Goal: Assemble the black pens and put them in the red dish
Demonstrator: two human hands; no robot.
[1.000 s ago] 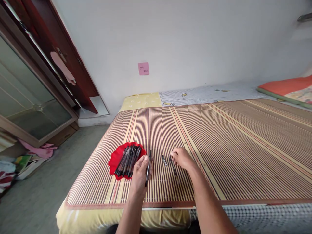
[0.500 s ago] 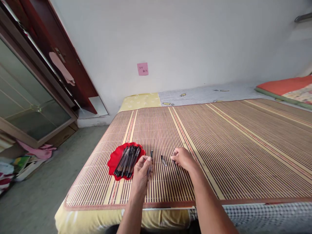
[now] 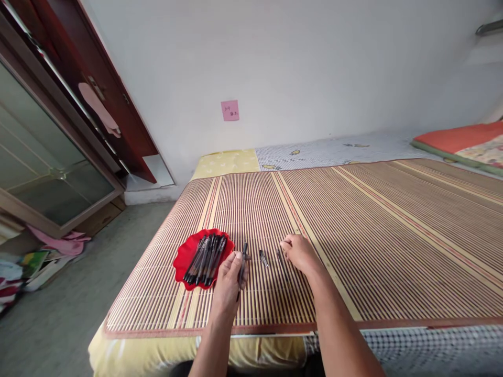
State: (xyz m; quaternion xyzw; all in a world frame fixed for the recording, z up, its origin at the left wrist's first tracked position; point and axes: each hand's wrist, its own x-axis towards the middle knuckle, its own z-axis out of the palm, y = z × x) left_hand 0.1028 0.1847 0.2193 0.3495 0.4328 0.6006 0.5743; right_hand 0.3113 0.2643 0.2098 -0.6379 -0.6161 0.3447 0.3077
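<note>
My left hand (image 3: 231, 273) is closed around a dark pen (image 3: 243, 257), which points up and away beside the dish. Just left of it, a red scalloped dish (image 3: 181, 256) holds several black pens (image 3: 206, 259) lying in a bundle. On the mat between my hands lie small black-and-clear pen parts (image 3: 263, 258). A thin dark stick, like a pen refill (image 3: 282, 265), rests on the mat close to my right hand (image 3: 297, 251). The fingertips of that hand are pinched together just above its far end; whether they hold something small is hidden.
A striped bamboo mat (image 3: 353, 251) covers the bed, with yellow cloth (image 3: 149, 356) along the near edge. Folded orange bedding (image 3: 463, 137) lies at the far right. A pink note (image 3: 230, 110) is stuck on the wall. Left of the bed stands a glass-fronted cabinet (image 3: 51, 152).
My right hand has moved slightly up and right, leaving the thin dark stick lying in view on the mat. My left hand still grips the pen, now showing more of it.
</note>
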